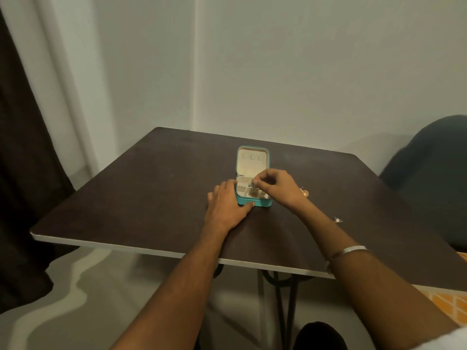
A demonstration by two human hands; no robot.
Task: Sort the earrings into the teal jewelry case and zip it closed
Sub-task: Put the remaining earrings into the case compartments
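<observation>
The teal jewelry case (253, 201) stood open near the middle of the table (141, 188), well clear of every edge. The left hand (227, 205) lay spread against its left wall. The right hand (274, 185) pinched a small earring (251, 185) over the compartments (two more earrings (305, 192) lay to the right).

Both forearms are bare, no sleeves down to the wrists. The right arm has a plain silver bangle (355, 249) partway up the forearm (smooth, no markings I can make out). A bit of white sleeve (447, 339) peeks in at the bottom right corner.
</observation>
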